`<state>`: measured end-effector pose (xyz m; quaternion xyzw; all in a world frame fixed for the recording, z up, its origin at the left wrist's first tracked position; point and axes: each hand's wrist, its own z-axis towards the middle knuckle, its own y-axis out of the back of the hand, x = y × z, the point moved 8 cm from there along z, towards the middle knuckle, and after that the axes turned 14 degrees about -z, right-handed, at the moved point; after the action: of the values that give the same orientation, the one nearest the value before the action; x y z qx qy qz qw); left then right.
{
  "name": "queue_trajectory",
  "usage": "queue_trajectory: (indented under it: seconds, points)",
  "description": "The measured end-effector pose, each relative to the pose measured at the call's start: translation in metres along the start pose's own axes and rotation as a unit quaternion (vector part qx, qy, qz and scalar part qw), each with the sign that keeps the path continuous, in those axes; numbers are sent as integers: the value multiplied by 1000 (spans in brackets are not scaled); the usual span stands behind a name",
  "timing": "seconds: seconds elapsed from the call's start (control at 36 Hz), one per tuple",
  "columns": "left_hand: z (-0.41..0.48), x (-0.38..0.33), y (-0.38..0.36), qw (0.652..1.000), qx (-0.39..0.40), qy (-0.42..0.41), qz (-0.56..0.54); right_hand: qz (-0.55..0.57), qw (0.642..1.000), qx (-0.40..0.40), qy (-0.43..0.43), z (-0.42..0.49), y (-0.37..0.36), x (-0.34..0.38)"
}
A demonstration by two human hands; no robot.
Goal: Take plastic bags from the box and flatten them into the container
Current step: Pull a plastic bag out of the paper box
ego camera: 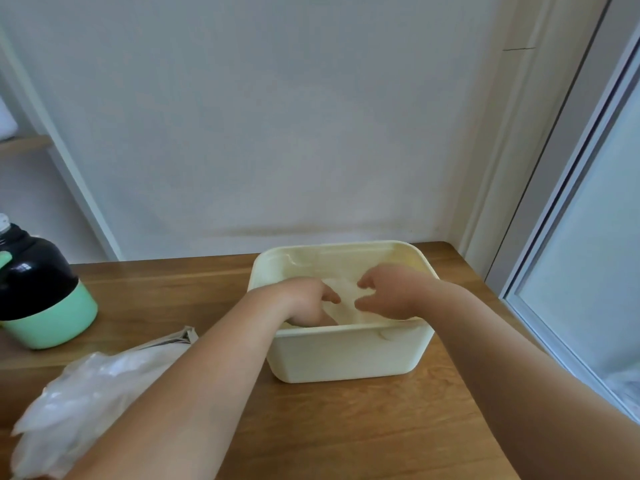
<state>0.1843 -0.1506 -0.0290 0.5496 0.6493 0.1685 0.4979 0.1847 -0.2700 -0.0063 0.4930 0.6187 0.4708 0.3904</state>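
Pale wall behind, wooden table (346, 427) below. On it, under both hands, a cream container (346, 355) holding a white plastic bag (346, 299), low inside, between the two hands. Left hand (308, 301) reaching down into the container, fingers curled, tips hidden behind the near wall; grip on the bag impossible to tell. Right hand (388, 292) just beside it over the bag, fingers loosely curled; hold likewise unclear. Left of the left forearm, a heap of clear plastic bags (79, 403) by a box (185, 336) edge. Farther left, a black-and-green bottle (38, 292).
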Motion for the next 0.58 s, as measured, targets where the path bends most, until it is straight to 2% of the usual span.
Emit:
queue_trajectory:
  seconds: [0.06,0.08,0.14,0.28,0.42,0.5,0.58]
  points:
    - [1,1,-1,1000,4,-2,-4,-6,995,103,-13,0,-19,-3]
    - [0,2,-1,1000,5,-3,-9,-11,992,124,-19,-1,-23,-6]
    - [-3,1,3,1000,-9,-14,-24,-12,993,116,-30,1,-21,-11]
    - [-20,0,31,983,-121,-76,-113,58,997,-32,-36,-6,18,-13]
    - [-53,1,58,950,-229,-125,-175,179,969,-163,-51,-26,48,-13]
    - [-72,9,65,936,-258,-126,-202,224,947,-227,-39,-37,59,-2]
    - [-94,21,69,925,-279,-123,-225,244,935,-258,-8,-47,63,22]
